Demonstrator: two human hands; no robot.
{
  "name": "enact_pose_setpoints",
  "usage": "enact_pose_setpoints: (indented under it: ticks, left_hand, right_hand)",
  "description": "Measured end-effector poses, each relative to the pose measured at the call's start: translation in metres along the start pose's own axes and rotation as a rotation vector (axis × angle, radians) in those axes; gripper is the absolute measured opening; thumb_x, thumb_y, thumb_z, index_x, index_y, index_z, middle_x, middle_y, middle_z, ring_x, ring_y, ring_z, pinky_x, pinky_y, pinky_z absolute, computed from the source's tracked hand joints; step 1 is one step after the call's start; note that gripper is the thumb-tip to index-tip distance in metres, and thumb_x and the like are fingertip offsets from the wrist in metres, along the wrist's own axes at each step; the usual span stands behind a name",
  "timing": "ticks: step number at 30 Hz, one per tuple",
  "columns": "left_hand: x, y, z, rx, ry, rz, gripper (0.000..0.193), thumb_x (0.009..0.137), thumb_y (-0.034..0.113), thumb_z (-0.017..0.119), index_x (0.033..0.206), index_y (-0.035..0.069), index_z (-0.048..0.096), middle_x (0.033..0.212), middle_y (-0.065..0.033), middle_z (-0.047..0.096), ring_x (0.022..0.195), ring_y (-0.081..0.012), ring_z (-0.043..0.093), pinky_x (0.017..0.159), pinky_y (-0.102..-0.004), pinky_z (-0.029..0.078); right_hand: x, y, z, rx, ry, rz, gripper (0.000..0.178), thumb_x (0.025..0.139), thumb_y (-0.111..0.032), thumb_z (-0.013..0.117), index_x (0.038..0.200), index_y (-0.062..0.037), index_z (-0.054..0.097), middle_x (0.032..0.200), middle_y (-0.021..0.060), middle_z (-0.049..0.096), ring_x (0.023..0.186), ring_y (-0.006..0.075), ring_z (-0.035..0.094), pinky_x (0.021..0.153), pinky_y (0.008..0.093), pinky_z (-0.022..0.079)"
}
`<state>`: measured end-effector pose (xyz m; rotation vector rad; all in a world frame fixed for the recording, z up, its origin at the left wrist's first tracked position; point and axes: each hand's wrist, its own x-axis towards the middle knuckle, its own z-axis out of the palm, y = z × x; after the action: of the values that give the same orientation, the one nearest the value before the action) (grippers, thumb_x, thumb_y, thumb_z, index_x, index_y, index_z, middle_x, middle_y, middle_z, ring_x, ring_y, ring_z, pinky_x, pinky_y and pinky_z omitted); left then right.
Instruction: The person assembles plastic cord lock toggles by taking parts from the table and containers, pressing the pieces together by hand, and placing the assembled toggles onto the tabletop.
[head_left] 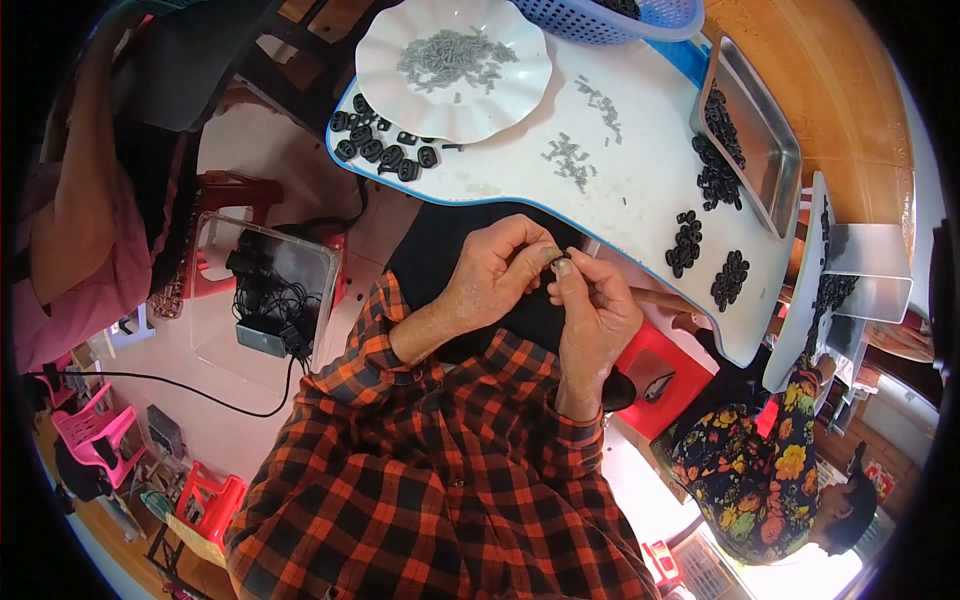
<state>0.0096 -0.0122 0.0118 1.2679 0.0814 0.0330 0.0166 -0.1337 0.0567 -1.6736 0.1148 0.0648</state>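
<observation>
My left hand (pixel 505 262) and my right hand (pixel 594 312) meet above my lap, just off the table's near edge. Between their thumbs and fingertips they pinch a small black plastic piece (pixel 560 261), mostly covered by the fingers. On the white table (pixel 500 180), a scalloped white plate (pixel 375 65) bears a heap of tiny grey springs (pixel 455 60). More loose springs (pixel 570 160) lie right of it. Black two-holed cord locks (pixel 390 157) cluster at the plate's lower left. Piles of small black parts (pixel 684 245) sit on the table's right side.
A metal tray (pixel 775 180) with black parts stands at the right, a blue basket (pixel 640 22) at the back. A clear bin with cables (pixel 210 330) is on the left floor. One person (pixel 750 470) in a floral top works at right; another (pixel 85 210) is at left.
</observation>
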Motion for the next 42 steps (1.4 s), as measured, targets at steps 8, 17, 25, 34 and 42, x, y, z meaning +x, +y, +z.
enact_pose_setpoints:
  ticks: [8, 17, 25, 34, 42]
  left_hand:
    - [0.001, -0.002, 0.003, 0.027, 0.039, 0.013, 0.013, 0.092, 0.010, 0.057, 0.085, -0.002, 0.057, 0.073, -0.0029, 0.058, 0.059, -0.0046, 0.053, 0.050, -0.0199, 0.044]
    - [-0.001, 0.001, 0.006, 0.034, -0.003, 0.001, 0.017, 0.095, 0.013, 0.052, 0.087, -0.001, 0.058, 0.073, -0.0005, 0.057, 0.059, -0.0036, 0.051, 0.053, -0.0182, 0.043]
    - [0.000, -0.002, 0.008, 0.048, -0.042, 0.008, 0.019, 0.096, 0.014, 0.050, 0.091, -0.002, 0.059, 0.073, -0.0009, 0.058, 0.061, -0.0046, 0.052, 0.055, -0.0190, 0.045]
    - [0.010, 0.008, 0.005, 0.210, 0.037, 0.102, 0.012, 0.091, 0.008, 0.055, 0.090, -0.003, 0.059, 0.073, -0.0054, 0.058, 0.059, -0.0084, 0.056, 0.052, -0.0217, 0.046]
    - [0.026, 0.027, -0.009, 0.640, 0.179, 0.393, 0.005, 0.085, 0.003, 0.062, 0.088, 0.000, 0.062, 0.075, -0.0066, 0.058, 0.061, -0.0122, 0.057, 0.054, -0.0245, 0.045]
  right_hand:
    - [0.002, 0.000, -0.003, -0.004, -0.024, 0.036, 0.013, 0.084, 0.000, 0.063, 0.097, 0.0038, 0.063, 0.079, 0.0039, 0.063, 0.065, 0.0063, 0.058, 0.059, 0.0178, 0.048]
    - [0.004, 0.004, -0.009, 0.008, -0.073, 0.025, 0.011, 0.087, -0.004, 0.062, 0.097, 0.0015, 0.062, 0.078, 0.0017, 0.062, 0.066, 0.0054, 0.053, 0.059, 0.0182, 0.044]
    - [0.006, 0.012, -0.014, 0.024, -0.084, 0.003, 0.007, 0.088, -0.006, 0.060, 0.093, -0.0003, 0.059, 0.078, 0.0005, 0.059, 0.067, 0.0049, 0.051, 0.060, 0.0184, 0.042]
    - [0.007, 0.014, -0.019, 0.004, -0.012, 0.040, 0.009, 0.089, -0.009, 0.060, 0.093, -0.0006, 0.058, 0.079, 0.0016, 0.059, 0.067, 0.0066, 0.053, 0.060, 0.0196, 0.044]
    - [0.007, 0.015, -0.024, 0.061, -0.005, 0.056, 0.010, 0.088, -0.008, 0.060, 0.094, -0.0004, 0.058, 0.080, 0.0018, 0.059, 0.067, 0.0068, 0.054, 0.060, 0.0197, 0.045]
